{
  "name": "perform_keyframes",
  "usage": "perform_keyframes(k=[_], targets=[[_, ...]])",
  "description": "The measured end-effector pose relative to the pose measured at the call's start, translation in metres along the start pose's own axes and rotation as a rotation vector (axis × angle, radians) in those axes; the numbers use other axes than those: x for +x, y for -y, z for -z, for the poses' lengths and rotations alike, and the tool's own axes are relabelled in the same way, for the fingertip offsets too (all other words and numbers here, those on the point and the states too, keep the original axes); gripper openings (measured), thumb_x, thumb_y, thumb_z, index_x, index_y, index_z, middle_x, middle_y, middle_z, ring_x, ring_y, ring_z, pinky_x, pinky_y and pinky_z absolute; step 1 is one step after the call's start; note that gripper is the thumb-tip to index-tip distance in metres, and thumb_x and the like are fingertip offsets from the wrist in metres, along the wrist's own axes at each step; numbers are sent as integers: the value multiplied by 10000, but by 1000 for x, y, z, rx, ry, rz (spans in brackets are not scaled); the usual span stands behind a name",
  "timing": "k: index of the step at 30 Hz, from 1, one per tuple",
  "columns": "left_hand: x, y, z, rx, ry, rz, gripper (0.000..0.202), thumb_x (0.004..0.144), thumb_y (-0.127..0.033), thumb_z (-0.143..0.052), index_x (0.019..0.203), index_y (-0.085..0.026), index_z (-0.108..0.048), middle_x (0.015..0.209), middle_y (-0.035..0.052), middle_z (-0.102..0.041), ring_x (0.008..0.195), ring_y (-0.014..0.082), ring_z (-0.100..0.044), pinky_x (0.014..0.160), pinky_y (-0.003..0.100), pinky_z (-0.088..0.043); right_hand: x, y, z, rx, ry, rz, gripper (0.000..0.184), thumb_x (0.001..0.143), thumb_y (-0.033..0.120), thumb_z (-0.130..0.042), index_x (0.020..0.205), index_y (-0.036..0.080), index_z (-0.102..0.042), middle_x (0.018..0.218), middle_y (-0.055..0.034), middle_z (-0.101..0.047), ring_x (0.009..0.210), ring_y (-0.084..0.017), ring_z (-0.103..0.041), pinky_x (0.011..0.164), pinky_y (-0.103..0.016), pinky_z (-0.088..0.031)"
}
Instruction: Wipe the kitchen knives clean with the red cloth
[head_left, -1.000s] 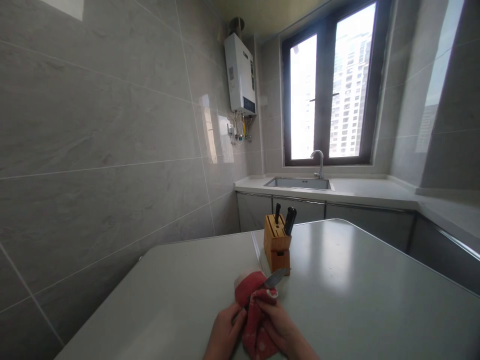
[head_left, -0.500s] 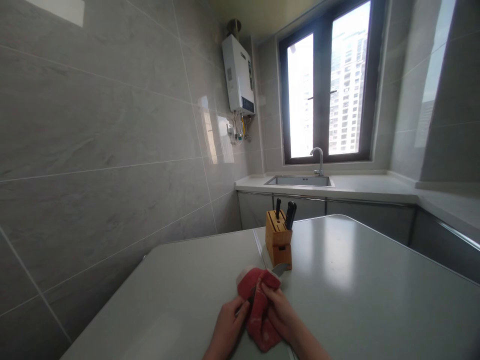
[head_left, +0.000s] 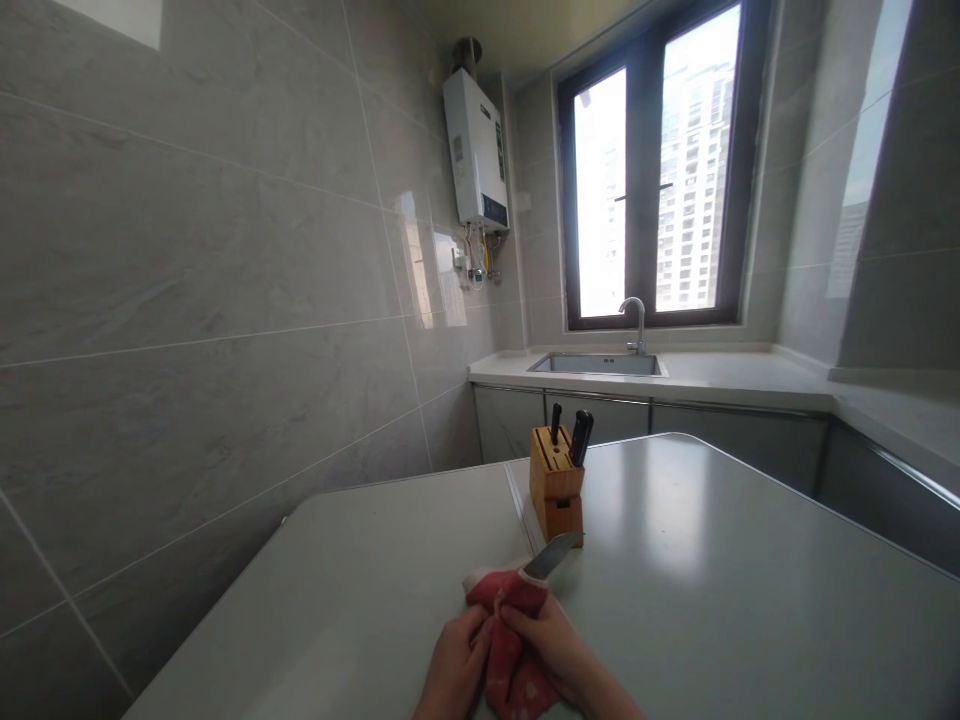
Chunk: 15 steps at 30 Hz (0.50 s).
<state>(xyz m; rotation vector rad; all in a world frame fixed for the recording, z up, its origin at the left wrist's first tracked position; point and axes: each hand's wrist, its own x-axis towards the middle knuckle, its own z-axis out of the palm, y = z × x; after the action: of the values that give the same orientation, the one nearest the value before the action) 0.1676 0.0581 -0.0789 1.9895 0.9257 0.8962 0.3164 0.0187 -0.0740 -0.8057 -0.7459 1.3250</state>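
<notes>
A red cloth (head_left: 504, 652) with pale patches is folded around a kitchen knife (head_left: 553, 556), whose bare blade end sticks out at the upper right, pointing away from me. My left hand (head_left: 454, 655) is closed around the knife's handle end, which the fingers and cloth mostly hide. Pinching the cloth over the blade, my right hand (head_left: 549, 640) has its thumb on top. Just beyond the blade tip stands a wooden knife block (head_left: 556, 485) with two black-handled tools (head_left: 581, 437) in its slots.
The pale table (head_left: 405, 560) has a seam running under the block. Behind it a white counter (head_left: 750, 370) holds a steel sink (head_left: 598, 364) and a curved faucet (head_left: 637, 325). A water heater (head_left: 477, 150) hangs on the tiled wall beside the window.
Both hands have drawn slightly toward me with the cloth and knife. The cloth has slid back along the blade, so more of the metal shows.
</notes>
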Motion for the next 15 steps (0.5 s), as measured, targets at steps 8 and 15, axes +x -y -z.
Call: perform_keyframes(k=[8,15], targets=[[7,10,0,19,55,-20,440,889,-486,-382,744,-134,-601,728,53,-627,697,171,-548,629,228,-401,5,-3,0,-17,-50,-3,392,613,310,-780,942,167,-620,945,-78,-702,914,-247,-650,884,-399,-457],[8,9,4,-3,58,-7,436,879,-498,-402,753,-140,-616,730,43,-644,694,165,-552,635,211,-409,9,-7,1,17,-82,-7,370,586,297,-800,893,168,-639,910,-66,-710,871,-230,-660,848,-358,-478]])
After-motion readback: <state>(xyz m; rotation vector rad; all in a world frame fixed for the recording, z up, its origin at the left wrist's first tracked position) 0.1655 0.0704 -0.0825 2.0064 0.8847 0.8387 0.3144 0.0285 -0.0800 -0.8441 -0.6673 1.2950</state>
